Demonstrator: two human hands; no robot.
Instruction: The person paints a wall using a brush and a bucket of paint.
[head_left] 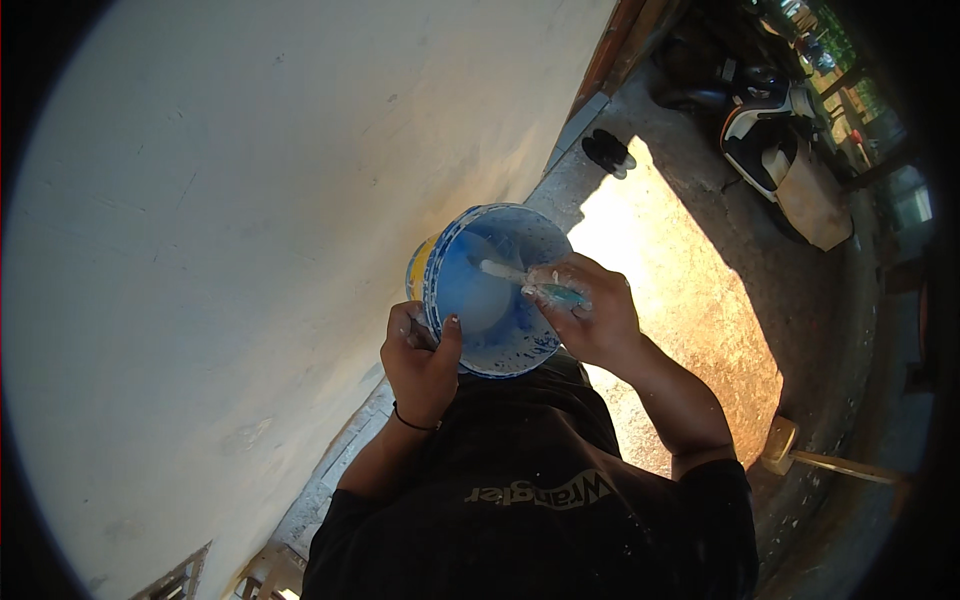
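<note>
The bucket (542, 235), blue inside with a yellow patch on its outer left side, is held at the centre of the frame, in front of the dark shirt (540, 530). Its rim is gripped by the left hand (420, 370), with the thumb laid over the edge and the fingers curled against the outside. The brush (503, 271) is pinched by the handle in the right hand (595, 312), and its pale head is pointed leftward inside the bucket, over the milky blue liquid (468, 295). Whether the liquid is touched by the tip cannot be told.

The work is judged to be under way and unfinished: the brush is in hand and kept within the bucket, and a pool of liquid is left unused. The inner sides of the bucket are streaked and spotted, so some use appears to be done. At the left of the frame, scratches and uneven patches are seen on the wall (220, 250); how much of it is coated cannot be told. Shoes (608, 152) are left on the floor (680, 330) at the upper right.
</note>
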